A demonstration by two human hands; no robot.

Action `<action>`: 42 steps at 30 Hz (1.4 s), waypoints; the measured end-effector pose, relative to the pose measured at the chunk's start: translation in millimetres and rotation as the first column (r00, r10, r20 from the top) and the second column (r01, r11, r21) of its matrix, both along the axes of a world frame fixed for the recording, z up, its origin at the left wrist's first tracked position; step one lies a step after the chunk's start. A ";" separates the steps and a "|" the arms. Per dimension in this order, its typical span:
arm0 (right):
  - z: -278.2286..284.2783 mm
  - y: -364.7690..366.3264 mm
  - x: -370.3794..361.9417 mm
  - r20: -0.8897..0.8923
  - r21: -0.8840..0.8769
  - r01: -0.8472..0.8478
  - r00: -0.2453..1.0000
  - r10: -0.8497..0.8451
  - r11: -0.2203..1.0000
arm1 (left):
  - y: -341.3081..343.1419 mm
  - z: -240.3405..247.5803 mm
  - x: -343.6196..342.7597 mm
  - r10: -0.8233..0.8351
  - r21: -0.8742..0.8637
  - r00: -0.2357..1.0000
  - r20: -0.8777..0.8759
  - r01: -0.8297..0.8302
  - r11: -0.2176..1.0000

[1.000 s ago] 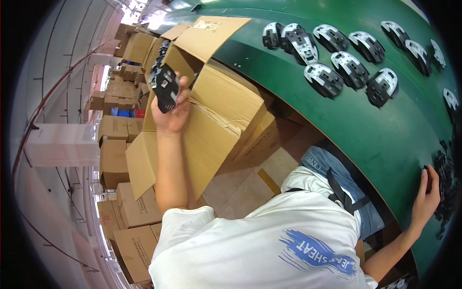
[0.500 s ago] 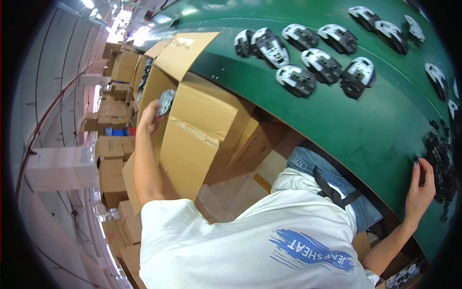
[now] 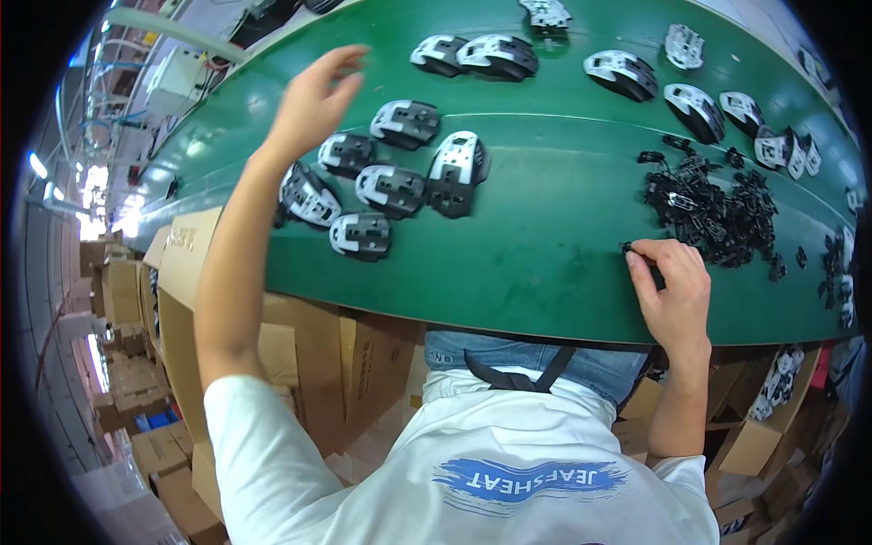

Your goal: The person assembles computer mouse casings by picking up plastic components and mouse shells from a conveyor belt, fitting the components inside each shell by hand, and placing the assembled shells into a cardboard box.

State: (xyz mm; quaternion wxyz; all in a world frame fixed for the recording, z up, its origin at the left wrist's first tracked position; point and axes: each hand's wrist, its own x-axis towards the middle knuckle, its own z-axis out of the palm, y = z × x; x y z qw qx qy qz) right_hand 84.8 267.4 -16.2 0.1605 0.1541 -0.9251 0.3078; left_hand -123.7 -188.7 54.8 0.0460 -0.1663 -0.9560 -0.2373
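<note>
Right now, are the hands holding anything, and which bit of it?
The right hand pinches a small black part between thumb and fingertip; which bit is too small to tell. The left hand shows nothing held.

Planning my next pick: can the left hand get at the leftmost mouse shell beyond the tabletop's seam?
Likely yes: the left hand looks empty and open, and only green tabletop shows between it and that mouse shell.

Site type: factory assembly workshop. Indicators: a long green worktop (image 3: 545, 259) bearing rows of mouse shells (image 3: 459, 173) and a heap of small black parts (image 3: 718, 218); stacked cartons (image 3: 141, 372) at left; a strip light (image 3: 37, 165); a white equipment box (image 3: 182, 80) with cables.
</note>
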 end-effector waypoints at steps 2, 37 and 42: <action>3.0 0.9 5.3 -0.024 0.003 -0.001 1.000 0.001 1.000 | 34.8 -37.8 -57.7 -0.256 -0.198 0.953 -0.162 0.222 0.955; 15.7 -68.9 5.1 -0.228 -0.404 -0.026 0.971 -0.073 0.915 | 195.3 -60.2 218.6 -0.667 0.926 0.655 0.355 -0.346 0.154; 2.5 -62.6 17.8 -0.337 -0.360 -0.068 0.939 -0.061 0.930 | 197.8 -71.7 224.3 -0.704 0.875 0.634 0.321 -0.483 -0.036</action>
